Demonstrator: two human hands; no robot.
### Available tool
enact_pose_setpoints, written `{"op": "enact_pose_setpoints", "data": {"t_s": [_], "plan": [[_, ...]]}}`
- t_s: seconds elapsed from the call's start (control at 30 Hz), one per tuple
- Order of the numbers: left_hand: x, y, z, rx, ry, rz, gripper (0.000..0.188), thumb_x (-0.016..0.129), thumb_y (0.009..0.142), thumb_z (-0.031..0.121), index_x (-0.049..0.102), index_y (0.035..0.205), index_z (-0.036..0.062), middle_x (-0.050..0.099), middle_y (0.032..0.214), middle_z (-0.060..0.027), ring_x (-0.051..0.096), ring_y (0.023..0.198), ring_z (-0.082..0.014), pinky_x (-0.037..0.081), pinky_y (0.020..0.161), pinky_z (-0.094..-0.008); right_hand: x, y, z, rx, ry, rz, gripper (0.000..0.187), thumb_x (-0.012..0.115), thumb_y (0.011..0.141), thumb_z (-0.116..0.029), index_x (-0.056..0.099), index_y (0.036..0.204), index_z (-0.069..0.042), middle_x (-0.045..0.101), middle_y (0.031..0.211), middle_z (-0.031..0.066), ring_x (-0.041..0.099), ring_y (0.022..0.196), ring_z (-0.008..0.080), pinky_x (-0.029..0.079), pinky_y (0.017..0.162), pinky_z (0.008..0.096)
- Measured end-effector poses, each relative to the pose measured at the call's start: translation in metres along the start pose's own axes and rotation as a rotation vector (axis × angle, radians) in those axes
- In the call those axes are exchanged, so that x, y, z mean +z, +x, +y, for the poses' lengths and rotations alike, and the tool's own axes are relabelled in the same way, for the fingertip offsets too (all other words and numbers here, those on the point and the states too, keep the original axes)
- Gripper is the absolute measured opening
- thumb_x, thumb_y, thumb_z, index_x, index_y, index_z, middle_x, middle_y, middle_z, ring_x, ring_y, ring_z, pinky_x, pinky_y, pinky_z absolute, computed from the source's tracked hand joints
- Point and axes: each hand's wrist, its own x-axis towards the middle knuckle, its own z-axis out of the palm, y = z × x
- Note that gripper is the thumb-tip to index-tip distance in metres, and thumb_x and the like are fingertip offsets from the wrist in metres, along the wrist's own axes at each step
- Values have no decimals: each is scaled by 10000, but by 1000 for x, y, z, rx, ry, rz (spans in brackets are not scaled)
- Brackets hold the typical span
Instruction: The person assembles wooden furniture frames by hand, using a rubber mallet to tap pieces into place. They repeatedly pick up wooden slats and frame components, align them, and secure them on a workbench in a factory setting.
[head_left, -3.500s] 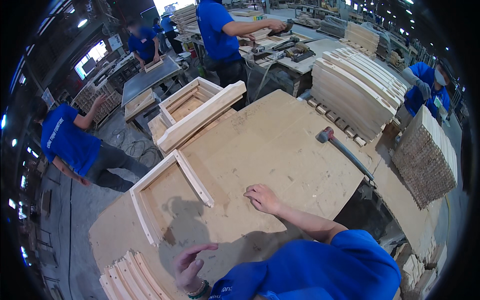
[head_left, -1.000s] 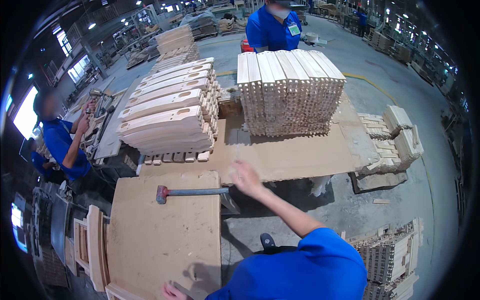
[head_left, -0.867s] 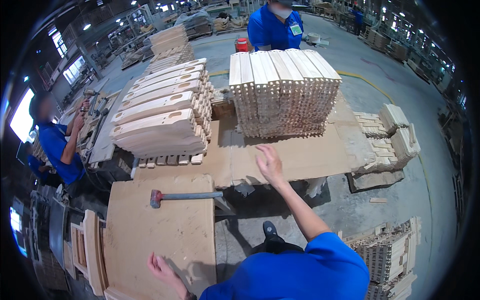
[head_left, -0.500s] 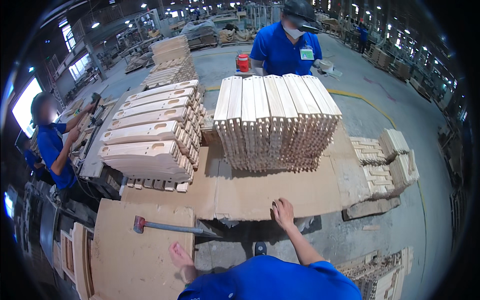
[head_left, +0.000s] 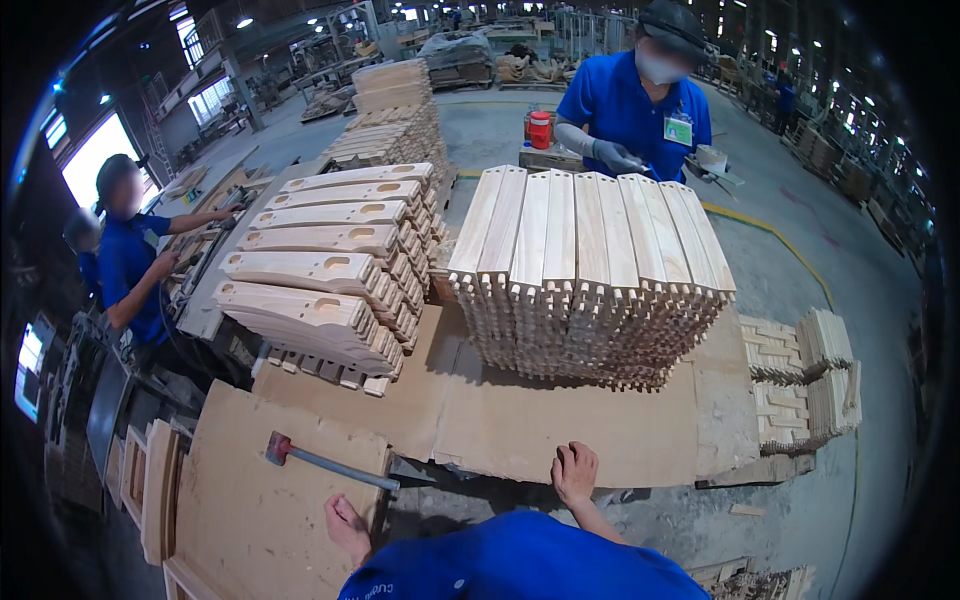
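Note:
My left hand (head_left: 347, 527) hangs over the right edge of the cardboard-covered surface (head_left: 240, 490), fingers loosely bent and no object visible in it. Just above it on that surface lies a mallet (head_left: 280, 447) with a dull red head and a grey handle pointing right. My right hand (head_left: 575, 474) is at the front edge of the cardboard-topped table (head_left: 620, 425), fingers bent and slightly apart, holding nothing I can see. Beyond it stands a tall stack of pale wooden slats (head_left: 595, 230) with dowel-like pegs along the near ends. To its left are stacked curved wooden rails (head_left: 320, 270) with oval slots.
A co-worker (head_left: 640, 105) in blue with gloves stands behind the slats, near a red jug (head_left: 540, 130). Another person (head_left: 135, 270) works at a bench on the left. More wooden parts (head_left: 800, 380) are piled at the right, and wooden frames (head_left: 155, 490) stand lower left.
My view has shifted, so the stacks sit lower and farther right. The co-worker opposite now shows a gloved hand above the slats. Both my hands remain near the table edges; the mallet lies still.

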Motion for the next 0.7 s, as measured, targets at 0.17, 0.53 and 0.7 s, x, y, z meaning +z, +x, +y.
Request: {"op": "enact_pose_setpoints", "data": {"t_s": [0.17, 0.53, 0.7], "plan": [[-2, 2, 0, 9, -38, -70, 244, 506, 966, 273, 616, 1037, 66, 577, 759, -89, 525, 665, -213, 431, 623, -346, 0, 2, 0, 13, 11, 31, 311, 643, 774, -145, 577, 1073, -90, 525, 1108, 135, 501, 1082, 320, 380, 925, 457], [0, 4, -1, 21, -25, -87, 275, 495, 978, 293, 599, 1040, 47, 586, 817, -122, 532, 724, -237, 439, 666, -352, 0, 5, 0, 35, 8, 21, 330, 648, 768, -163, 580, 1083, -90, 533, 1109, 133, 503, 1082, 320, 379, 936, 455], [0, 5, -1, 18, -31, -81, 279, 496, 978, 297, 596, 1045, 45, 576, 803, -112, 519, 713, -230, 430, 655, -356, -1, 4, 0, 37, 0, 5, 340, 651, 773, -175, 577, 1095, -94, 522, 1126, 133, 491, 1091, 322, 374, 950, 457]]}}
